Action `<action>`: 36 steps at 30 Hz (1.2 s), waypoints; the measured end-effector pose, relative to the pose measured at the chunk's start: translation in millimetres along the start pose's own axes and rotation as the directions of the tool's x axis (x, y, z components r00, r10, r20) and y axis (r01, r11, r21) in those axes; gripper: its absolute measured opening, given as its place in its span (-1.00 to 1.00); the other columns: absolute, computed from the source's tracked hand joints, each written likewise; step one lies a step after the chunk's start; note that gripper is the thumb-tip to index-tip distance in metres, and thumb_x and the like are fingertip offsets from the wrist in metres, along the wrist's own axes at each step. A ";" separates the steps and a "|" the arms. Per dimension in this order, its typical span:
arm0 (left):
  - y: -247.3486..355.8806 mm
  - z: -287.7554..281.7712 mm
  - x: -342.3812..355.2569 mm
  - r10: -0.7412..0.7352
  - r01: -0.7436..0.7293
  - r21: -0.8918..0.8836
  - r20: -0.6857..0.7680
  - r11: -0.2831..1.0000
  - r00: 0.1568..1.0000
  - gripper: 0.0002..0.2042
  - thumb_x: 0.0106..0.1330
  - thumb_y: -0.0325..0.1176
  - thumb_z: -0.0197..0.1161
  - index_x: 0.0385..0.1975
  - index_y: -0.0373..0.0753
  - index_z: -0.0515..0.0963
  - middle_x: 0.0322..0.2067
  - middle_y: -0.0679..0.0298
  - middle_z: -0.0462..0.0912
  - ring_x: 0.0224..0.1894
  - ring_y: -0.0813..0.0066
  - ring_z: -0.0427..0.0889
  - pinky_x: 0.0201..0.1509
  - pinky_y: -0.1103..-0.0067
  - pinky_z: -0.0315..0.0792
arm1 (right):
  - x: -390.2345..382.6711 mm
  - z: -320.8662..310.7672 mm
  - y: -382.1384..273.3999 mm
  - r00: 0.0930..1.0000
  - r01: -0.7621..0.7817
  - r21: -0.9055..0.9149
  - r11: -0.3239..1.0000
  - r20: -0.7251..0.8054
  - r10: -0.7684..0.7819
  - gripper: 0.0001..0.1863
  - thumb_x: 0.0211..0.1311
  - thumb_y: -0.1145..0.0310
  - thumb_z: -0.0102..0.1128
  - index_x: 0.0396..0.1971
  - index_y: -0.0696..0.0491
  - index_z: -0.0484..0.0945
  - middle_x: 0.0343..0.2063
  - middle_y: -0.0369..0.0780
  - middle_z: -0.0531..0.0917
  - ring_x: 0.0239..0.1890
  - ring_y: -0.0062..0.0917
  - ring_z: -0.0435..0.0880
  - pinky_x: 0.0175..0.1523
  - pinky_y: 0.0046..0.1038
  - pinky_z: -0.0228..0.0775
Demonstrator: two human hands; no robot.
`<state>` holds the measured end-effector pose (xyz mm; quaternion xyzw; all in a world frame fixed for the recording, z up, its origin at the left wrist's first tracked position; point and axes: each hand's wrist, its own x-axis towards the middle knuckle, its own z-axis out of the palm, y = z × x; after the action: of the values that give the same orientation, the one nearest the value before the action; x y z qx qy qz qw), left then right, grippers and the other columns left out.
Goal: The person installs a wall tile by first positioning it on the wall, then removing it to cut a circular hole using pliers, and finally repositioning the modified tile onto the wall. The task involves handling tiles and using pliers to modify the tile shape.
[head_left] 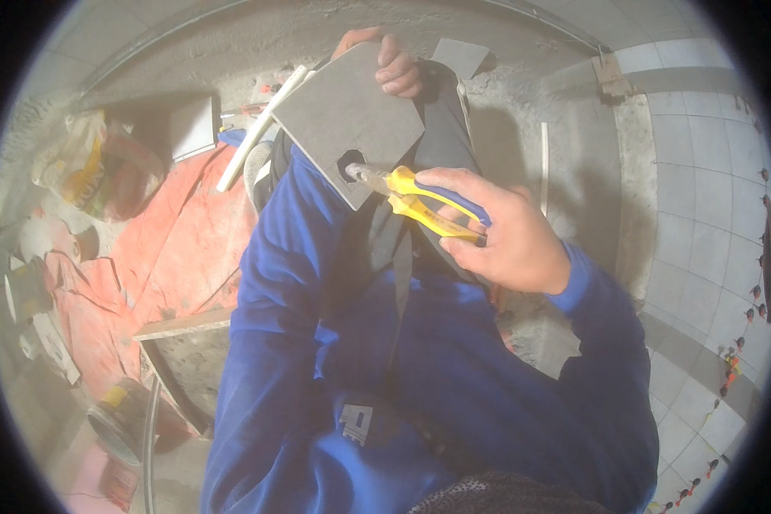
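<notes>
A grey square tile [344, 110] is tilted over my lap, with a small rough-edged hole near its lower corner. My left hand [397, 70] grips the tile's far edge, fingers curled over its upper face; part of the hand is hidden behind it. In my right hand [518, 236] is a pair of pliers [420, 186] with yellow and blue handles. Their metal jaws reach the edge of the hole; whether they bite on the tile there I cannot tell.
A white strip [261, 128] lies left of the tile. On the left are an orange-red cloth [180, 223], a plastic sack [98, 167], a metal can [116, 433] and a box-like frame [176, 377]. A tile offcut [461, 58] lies beyond. Tiled surface [694, 197] with several levelling clips runs along the right.
</notes>
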<state>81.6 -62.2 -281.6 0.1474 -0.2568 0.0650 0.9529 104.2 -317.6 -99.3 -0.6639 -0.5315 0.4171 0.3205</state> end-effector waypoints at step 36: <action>-5.6 29.9 -0.7 0.089 -0.079 0.076 -0.131 0.994 0.987 -0.60 0.48 -0.10 -0.31 -0.57 -0.14 0.29 -0.64 0.40 0.27 -0.49 0.52 0.26 -0.29 0.53 0.20 | -27.1 46.5 12.0 0.963 0.079 -0.063 0.995 -0.252 -0.093 -0.30 0.03 0.62 0.34 0.26 0.05 0.41 0.08 -0.09 0.64 0.02 -0.31 0.71 0.07 -0.41 0.56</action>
<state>68.1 -77.0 -258.6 0.1653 -0.1959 0.1238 0.9586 65.6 -347.5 -124.7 -0.6966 -0.5250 0.2998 0.3863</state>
